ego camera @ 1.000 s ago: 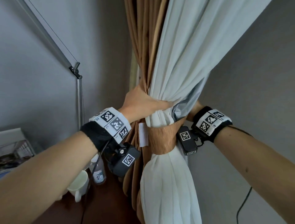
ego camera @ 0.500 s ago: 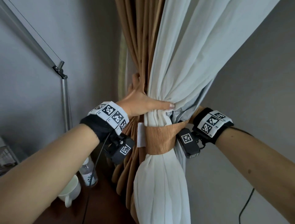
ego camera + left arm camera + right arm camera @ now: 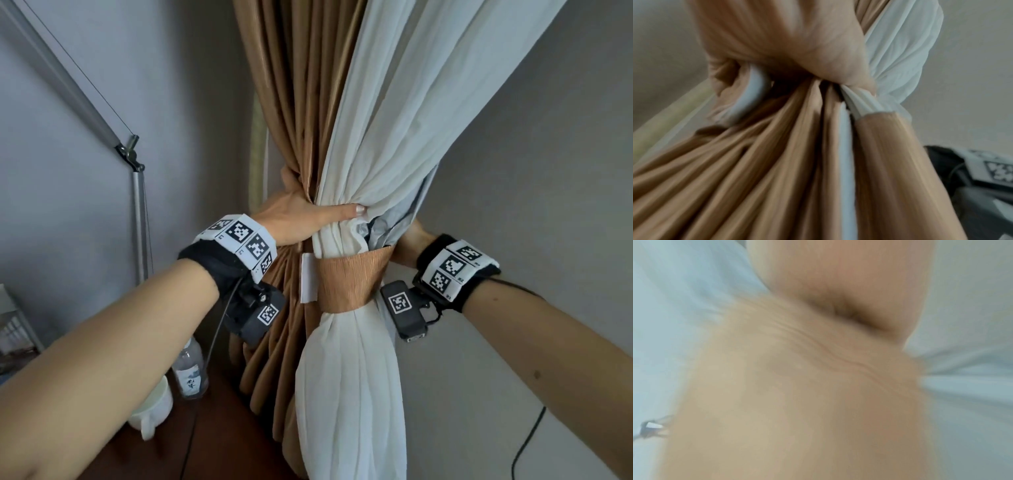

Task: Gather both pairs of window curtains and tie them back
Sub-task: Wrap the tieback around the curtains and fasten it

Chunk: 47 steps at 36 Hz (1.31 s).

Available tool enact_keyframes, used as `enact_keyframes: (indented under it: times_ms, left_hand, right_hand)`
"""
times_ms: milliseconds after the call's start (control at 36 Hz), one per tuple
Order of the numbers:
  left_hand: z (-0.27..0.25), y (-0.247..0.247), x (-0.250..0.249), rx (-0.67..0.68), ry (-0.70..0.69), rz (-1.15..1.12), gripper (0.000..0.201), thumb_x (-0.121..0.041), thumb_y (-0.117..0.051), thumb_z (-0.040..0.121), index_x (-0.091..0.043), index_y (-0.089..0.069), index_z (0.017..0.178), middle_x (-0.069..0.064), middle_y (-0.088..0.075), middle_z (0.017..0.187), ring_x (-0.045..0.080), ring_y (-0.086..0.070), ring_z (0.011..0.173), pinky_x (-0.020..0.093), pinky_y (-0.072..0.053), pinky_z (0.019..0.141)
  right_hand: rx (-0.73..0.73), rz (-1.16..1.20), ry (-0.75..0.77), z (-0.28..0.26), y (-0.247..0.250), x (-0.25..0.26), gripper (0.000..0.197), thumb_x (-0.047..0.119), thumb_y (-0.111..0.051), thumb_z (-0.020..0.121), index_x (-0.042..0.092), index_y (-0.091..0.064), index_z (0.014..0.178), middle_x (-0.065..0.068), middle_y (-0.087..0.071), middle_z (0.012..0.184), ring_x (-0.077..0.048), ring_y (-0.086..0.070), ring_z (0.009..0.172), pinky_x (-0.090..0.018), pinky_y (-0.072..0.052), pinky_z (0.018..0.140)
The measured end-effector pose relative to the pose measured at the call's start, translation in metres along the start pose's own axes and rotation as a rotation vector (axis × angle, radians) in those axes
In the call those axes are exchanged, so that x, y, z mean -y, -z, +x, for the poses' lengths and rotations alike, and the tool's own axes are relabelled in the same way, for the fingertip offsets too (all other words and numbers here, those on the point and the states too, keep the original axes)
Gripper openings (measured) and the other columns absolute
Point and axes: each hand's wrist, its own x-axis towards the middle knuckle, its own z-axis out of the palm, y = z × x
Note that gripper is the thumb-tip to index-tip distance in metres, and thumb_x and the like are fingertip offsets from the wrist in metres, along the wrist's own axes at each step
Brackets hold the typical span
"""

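A brown curtain (image 3: 301,102) and a white sheer curtain (image 3: 394,120) hang gathered into one bundle, cinched by a brown tieback band (image 3: 349,281) with a white tab (image 3: 308,277). My left hand (image 3: 301,219) grips the bundle just above the band, its thumb stretched across the white folds. In the left wrist view the left hand (image 3: 797,40) squeezes the brown pleats (image 3: 756,162) beside the band (image 3: 890,146). My right hand (image 3: 411,240) reaches behind the bundle at band height, fingers hidden. In the blurred right wrist view the right hand (image 3: 818,369) curls into bunched white fabric (image 3: 962,378).
A metal lamp arm (image 3: 138,222) stands against the grey wall at left. Below my left forearm a dark wooden table (image 3: 222,445) carries a water bottle (image 3: 190,370) and a white cup (image 3: 154,407). A black cable (image 3: 527,442) hangs down at lower right.
My left thumb has stretched further across the white curtain. Both hands stay at the bundle; my head view has shifted slightly.
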Motion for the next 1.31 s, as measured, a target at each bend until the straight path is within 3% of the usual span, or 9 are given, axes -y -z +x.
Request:
enact_keyframes:
  times_ms: [167,306,500,639,694,805,917,1028,1305]
  left_hand:
    - [-0.011,-0.024,0.004,-0.213,-0.02,-0.103,0.12,-0.082,-0.065,0.06,-0.019,-0.005,0.143,0.005,-0.047,0.14,0.026,-0.056,0.116,0.026,-0.041,0.087]
    - [-0.013,-0.041,0.001,-0.277,-0.043,-0.205,0.119,-0.079,-0.07,0.058,-0.02,-0.007,0.14,0.007,-0.045,0.139,0.017,-0.049,0.104,0.028,-0.039,0.089]
    - [-0.015,-0.046,-0.007,-0.205,0.113,-0.372,0.125,-0.08,-0.073,0.05,-0.001,-0.028,0.136,0.001,-0.051,0.123,0.018,-0.052,0.114,0.028,-0.042,0.091]
    - [-0.02,-0.035,-0.001,-0.014,0.179,-0.643,0.08,-0.079,-0.04,0.079,-0.011,-0.052,0.12,0.02,-0.068,0.106,0.039,-0.064,0.103,0.043,-0.051,0.097]
    - [-0.022,-0.028,0.001,0.062,0.192,-0.734,0.073,-0.079,-0.021,0.084,-0.021,-0.054,0.115,0.029,-0.069,0.084,0.041,-0.069,0.077,0.04,-0.058,0.078]
    - [-0.017,-0.022,0.014,0.043,0.191,-0.75,0.036,-0.036,-0.023,0.107,-0.025,-0.044,0.081,-0.015,-0.055,0.038,-0.003,-0.056,0.038,0.009,-0.041,0.04]
    - [-0.006,-0.015,0.018,0.123,0.253,-0.75,0.022,0.002,-0.045,0.096,-0.001,-0.059,0.08,0.011,-0.059,0.069,0.017,-0.058,0.054,0.026,-0.05,0.054]
    - [0.002,-0.017,0.013,0.094,0.259,-0.606,0.016,0.002,-0.052,0.091,0.002,-0.058,0.076,0.009,-0.056,0.055,0.015,-0.055,0.041,0.021,-0.044,0.042]
    - [-0.022,-0.057,-0.024,-0.002,-0.001,-0.41,0.021,-0.013,-0.043,0.102,-0.006,-0.06,0.111,0.025,-0.064,0.113,0.039,-0.064,0.089,0.051,-0.052,0.083]
  right_hand:
    - [0.164,0.527,-0.833,-0.018,0.023,0.018,0.042,0.005,-0.031,0.095,-0.01,-0.05,0.13,-0.028,-0.058,0.127,-0.041,-0.059,0.111,-0.04,-0.049,0.089]
    - [0.085,0.701,-0.734,-0.033,0.046,0.022,0.029,0.014,-0.038,0.093,0.012,-0.065,0.084,0.003,-0.066,0.068,-0.015,-0.057,0.069,-0.028,-0.045,0.068]
    - [0.356,0.337,-0.479,-0.049,0.031,0.047,0.075,0.033,-0.085,0.07,0.017,-0.048,0.133,0.011,-0.061,0.124,0.004,-0.055,0.115,-0.017,-0.043,0.104]
    - [0.071,0.159,-0.589,-0.048,0.003,0.062,0.126,0.078,-0.08,0.032,0.022,-0.043,0.139,0.001,-0.033,0.144,-0.02,-0.034,0.138,-0.038,-0.032,0.116]
    - [0.039,0.101,-0.643,-0.046,0.003,0.064,0.134,0.074,-0.081,0.034,0.014,-0.034,0.145,-0.002,-0.027,0.145,-0.021,-0.026,0.14,-0.038,-0.026,0.119]
    - [-0.007,0.084,-0.664,-0.047,0.002,0.065,0.148,0.083,-0.073,0.024,0.014,-0.03,0.147,0.001,-0.029,0.144,-0.02,-0.03,0.139,-0.041,-0.028,0.118]
    - [-0.039,-0.05,-0.685,-0.047,0.006,0.062,0.142,0.091,-0.065,0.028,0.012,-0.034,0.142,-0.002,-0.044,0.139,-0.023,-0.042,0.133,-0.044,-0.034,0.113]
    - [-0.123,-0.066,-0.735,-0.046,0.008,0.056,0.135,0.09,-0.068,0.026,0.013,-0.042,0.134,0.0,-0.053,0.128,-0.021,-0.053,0.122,-0.041,-0.045,0.105]
    - [-0.096,-0.201,-0.752,-0.05,-0.01,0.103,0.171,0.087,-0.069,0.021,0.001,0.005,0.149,-0.015,-0.017,0.153,-0.031,-0.018,0.144,-0.056,-0.026,0.114]
